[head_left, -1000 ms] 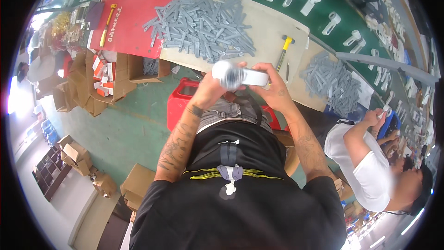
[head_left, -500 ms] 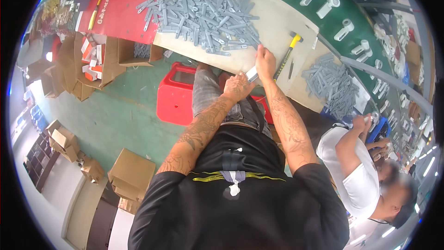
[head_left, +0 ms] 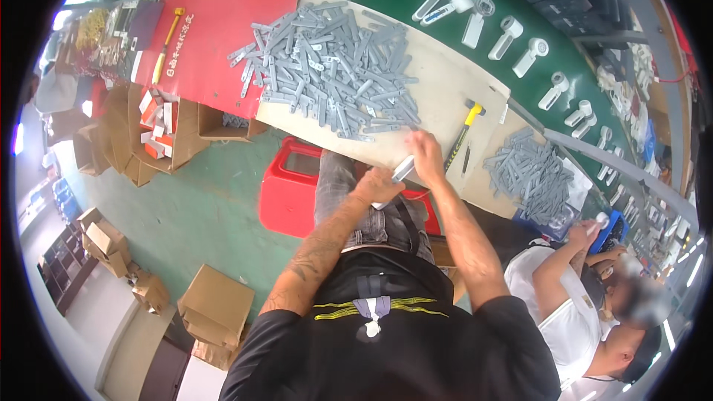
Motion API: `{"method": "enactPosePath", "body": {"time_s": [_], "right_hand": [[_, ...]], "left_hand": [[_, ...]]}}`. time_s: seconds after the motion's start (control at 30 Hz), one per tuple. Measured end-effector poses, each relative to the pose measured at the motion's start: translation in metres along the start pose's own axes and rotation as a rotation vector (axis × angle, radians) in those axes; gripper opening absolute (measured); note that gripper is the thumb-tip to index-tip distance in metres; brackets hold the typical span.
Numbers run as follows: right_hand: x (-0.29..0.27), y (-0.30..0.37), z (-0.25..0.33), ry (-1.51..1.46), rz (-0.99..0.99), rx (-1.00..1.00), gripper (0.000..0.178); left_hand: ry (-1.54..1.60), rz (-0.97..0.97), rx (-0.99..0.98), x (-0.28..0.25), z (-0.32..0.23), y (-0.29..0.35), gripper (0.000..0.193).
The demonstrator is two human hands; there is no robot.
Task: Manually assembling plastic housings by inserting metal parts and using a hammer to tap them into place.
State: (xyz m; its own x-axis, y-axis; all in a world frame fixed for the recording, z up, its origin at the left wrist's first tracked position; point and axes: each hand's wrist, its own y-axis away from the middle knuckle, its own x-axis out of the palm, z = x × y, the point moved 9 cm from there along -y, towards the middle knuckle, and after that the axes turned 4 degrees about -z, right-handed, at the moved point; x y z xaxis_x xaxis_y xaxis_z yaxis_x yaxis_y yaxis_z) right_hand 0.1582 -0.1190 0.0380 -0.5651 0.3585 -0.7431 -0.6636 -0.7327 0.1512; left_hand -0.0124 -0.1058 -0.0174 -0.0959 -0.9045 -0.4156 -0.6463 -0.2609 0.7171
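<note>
In my left hand [head_left: 379, 187], close above my lap, is a long white handle-shaped piece [head_left: 403, 168] with a grey face; its far end sticks out toward the right. My right hand [head_left: 425, 154] is beside that end at the bench edge, fingers bent and drawn together; whatever they hold is hidden. Just beyond my hands spreads a big heap of flat grey strips [head_left: 334, 74] on the pale bench top [head_left: 438, 67]. To the right of my right hand lie a hammer [head_left: 462, 134] with a yellow-and-black handle and a thin dark pen-like tool [head_left: 466, 157].
A smaller heap of grey strips [head_left: 531, 178] lies right. A green belt [head_left: 512, 67] carries white round-headed handheld devices [head_left: 505, 37]. Left are a red mat [head_left: 215, 37], another hammer [head_left: 167, 44] and cartons [head_left: 178, 134]. A red stool [head_left: 290, 189] stands below; a co-worker in white [head_left: 557, 297] sits right.
The whole scene has shifted downward in the picture, showing more of the belt. My right hand's fingers have bent over toward the left, near the white piece, which stays in my left hand.
</note>
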Motion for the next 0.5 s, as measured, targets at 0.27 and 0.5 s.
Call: {"method": "enactPosePath", "body": {"time_s": [0.27,0.5], "right_hand": [[-0.028,-0.043,0.069,-0.235,0.413,0.044,0.027],[0.016,-0.26,0.065,-0.978,-0.137,0.503,0.042]], "left_hand": [[0.522,-0.64,0.231,-0.256,-0.008,0.046,0.056],[0.653,-0.808,0.09,-0.336,0.056,0.12,0.032]]}}
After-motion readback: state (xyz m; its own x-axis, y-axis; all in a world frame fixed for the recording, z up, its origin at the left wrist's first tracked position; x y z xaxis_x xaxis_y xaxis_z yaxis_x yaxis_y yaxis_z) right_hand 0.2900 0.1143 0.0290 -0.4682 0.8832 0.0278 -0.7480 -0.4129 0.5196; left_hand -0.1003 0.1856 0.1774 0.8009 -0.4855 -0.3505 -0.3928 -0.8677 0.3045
